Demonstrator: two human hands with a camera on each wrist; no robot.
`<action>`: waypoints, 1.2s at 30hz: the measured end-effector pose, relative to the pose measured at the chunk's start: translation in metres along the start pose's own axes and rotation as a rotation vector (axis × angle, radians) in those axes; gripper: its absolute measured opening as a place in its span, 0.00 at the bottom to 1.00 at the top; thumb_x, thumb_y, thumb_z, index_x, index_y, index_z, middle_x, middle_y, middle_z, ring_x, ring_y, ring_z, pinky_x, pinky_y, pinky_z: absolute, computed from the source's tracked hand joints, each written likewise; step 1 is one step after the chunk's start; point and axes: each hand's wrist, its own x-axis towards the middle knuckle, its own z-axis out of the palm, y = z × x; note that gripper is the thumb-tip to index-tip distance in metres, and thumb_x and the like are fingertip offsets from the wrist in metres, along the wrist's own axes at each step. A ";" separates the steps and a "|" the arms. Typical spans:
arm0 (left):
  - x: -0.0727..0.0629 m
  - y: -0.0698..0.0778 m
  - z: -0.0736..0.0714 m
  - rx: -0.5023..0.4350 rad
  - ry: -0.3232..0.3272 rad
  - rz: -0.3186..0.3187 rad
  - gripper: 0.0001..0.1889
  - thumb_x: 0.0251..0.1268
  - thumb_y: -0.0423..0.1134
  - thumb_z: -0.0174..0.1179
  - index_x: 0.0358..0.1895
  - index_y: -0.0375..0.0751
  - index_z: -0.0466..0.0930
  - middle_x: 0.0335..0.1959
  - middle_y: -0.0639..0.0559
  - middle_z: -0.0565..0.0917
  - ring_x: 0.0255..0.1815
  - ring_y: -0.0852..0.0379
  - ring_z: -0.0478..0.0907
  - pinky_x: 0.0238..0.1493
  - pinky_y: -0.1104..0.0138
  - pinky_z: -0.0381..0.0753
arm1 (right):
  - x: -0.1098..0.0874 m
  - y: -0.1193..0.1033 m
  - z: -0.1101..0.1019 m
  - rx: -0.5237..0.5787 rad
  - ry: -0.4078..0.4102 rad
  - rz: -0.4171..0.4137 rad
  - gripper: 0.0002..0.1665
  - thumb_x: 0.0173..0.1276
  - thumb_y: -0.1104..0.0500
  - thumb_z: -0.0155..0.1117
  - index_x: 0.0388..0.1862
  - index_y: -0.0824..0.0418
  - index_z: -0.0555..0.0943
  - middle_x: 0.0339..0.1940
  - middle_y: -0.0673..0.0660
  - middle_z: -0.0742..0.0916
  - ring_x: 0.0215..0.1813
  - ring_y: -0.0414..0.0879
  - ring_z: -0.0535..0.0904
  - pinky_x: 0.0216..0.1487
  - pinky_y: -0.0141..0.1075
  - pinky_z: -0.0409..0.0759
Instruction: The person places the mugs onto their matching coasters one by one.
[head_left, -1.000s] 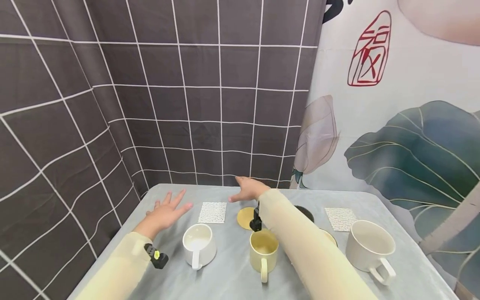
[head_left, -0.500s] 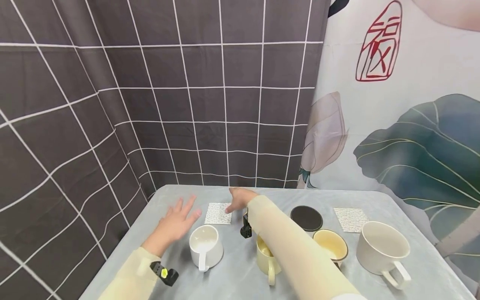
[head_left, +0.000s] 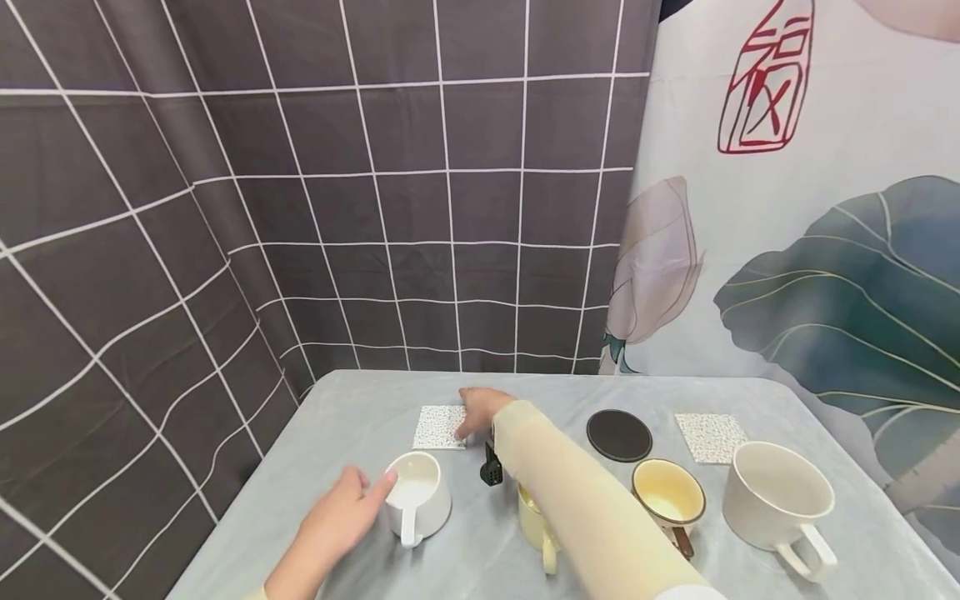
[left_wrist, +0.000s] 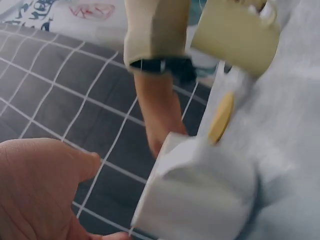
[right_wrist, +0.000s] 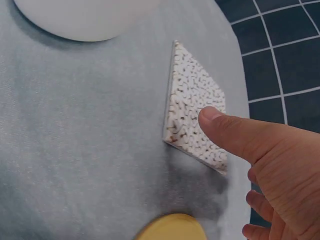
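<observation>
My right hand (head_left: pixel 483 410) reaches to the right edge of a white speckled square coaster (head_left: pixel 437 427) on the table. In the right wrist view its thumb (right_wrist: pixel 215 120) lies across the coaster, while the other fingers are partly hidden beyond the far edge. My left hand (head_left: pixel 333 517) is beside a white mug (head_left: pixel 431 504), its thumb overlapping the rim in the head view. From the left wrist, a gap shows between that hand (left_wrist: pixel 45 185) and the mug (left_wrist: pixel 200 200). A yellow mug (head_left: pixel 531 521) is partly hidden under my right sleeve.
A round yellow coaster (right_wrist: pixel 172 230) lies near the right hand. Farther right are a black round coaster (head_left: pixel 619 435), a cream mug with dark rim (head_left: pixel 670 492), another speckled square coaster (head_left: pixel 711 437) and a large white mug (head_left: pixel 776 492). A dark gridded curtain (head_left: pixel 405 208) hangs behind the table.
My right hand has moved left and down to the speckled coaster. The left hand has dropped from beyond the white mug to its left side. The black coaster has come out from behind the sleeve.
</observation>
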 end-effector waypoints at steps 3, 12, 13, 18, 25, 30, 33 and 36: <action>-0.014 -0.001 0.009 -0.116 -0.058 -0.018 0.27 0.75 0.63 0.49 0.32 0.41 0.75 0.22 0.51 0.76 0.23 0.54 0.73 0.26 0.60 0.73 | 0.001 0.002 0.005 0.011 -0.015 0.003 0.59 0.56 0.45 0.80 0.79 0.65 0.62 0.74 0.60 0.75 0.74 0.53 0.70 0.75 0.44 0.65; -0.031 -0.004 0.035 -0.566 -0.166 -0.094 0.22 0.76 0.53 0.55 0.39 0.34 0.82 0.17 0.50 0.77 0.19 0.55 0.75 0.17 0.63 0.78 | 0.006 0.005 0.012 -0.006 -0.021 0.002 0.58 0.55 0.44 0.80 0.78 0.65 0.64 0.74 0.59 0.75 0.75 0.52 0.69 0.76 0.43 0.64; -0.032 -0.005 0.038 -0.602 -0.175 -0.101 0.21 0.76 0.51 0.56 0.39 0.32 0.82 0.17 0.51 0.77 0.19 0.55 0.75 0.17 0.64 0.78 | 0.006 0.005 0.013 0.001 -0.028 0.008 0.58 0.55 0.44 0.81 0.78 0.64 0.64 0.74 0.59 0.75 0.75 0.52 0.69 0.76 0.43 0.64; -0.032 -0.016 0.050 -0.788 -0.255 -0.141 0.20 0.77 0.45 0.56 0.45 0.23 0.79 0.18 0.52 0.78 0.20 0.59 0.76 0.17 0.68 0.77 | 0.007 0.006 0.018 -0.013 -0.040 0.031 0.58 0.54 0.42 0.81 0.77 0.64 0.65 0.74 0.58 0.75 0.75 0.51 0.69 0.75 0.42 0.65; -0.026 -0.025 0.051 -1.014 -0.445 -0.150 0.17 0.78 0.45 0.53 0.50 0.31 0.82 0.30 0.55 0.83 0.24 0.65 0.77 0.21 0.73 0.78 | 0.004 0.003 0.019 -0.034 -0.042 0.043 0.56 0.55 0.40 0.79 0.77 0.63 0.67 0.73 0.56 0.76 0.75 0.50 0.69 0.75 0.42 0.65; -0.023 -0.025 0.046 -1.156 -0.517 -0.176 0.12 0.78 0.41 0.54 0.52 0.37 0.81 0.43 0.56 0.87 0.31 0.63 0.85 0.28 0.72 0.84 | 0.004 0.003 0.018 -0.038 -0.034 0.021 0.56 0.55 0.41 0.80 0.76 0.64 0.67 0.73 0.58 0.76 0.75 0.50 0.69 0.75 0.41 0.65; -0.022 -0.023 0.045 -1.226 -0.527 -0.192 0.13 0.78 0.38 0.53 0.54 0.32 0.79 0.47 0.48 0.88 0.39 0.56 0.88 0.40 0.65 0.88 | 0.007 0.006 0.020 -0.043 -0.034 0.015 0.56 0.55 0.41 0.79 0.76 0.65 0.67 0.74 0.58 0.75 0.75 0.51 0.69 0.76 0.41 0.64; -0.022 -0.021 0.045 -1.271 -0.532 -0.199 0.14 0.79 0.36 0.53 0.56 0.28 0.76 0.48 0.43 0.87 0.45 0.50 0.88 0.49 0.58 0.87 | 0.010 0.009 0.022 -0.047 -0.031 0.012 0.57 0.55 0.41 0.79 0.76 0.65 0.67 0.73 0.58 0.76 0.75 0.51 0.69 0.75 0.41 0.65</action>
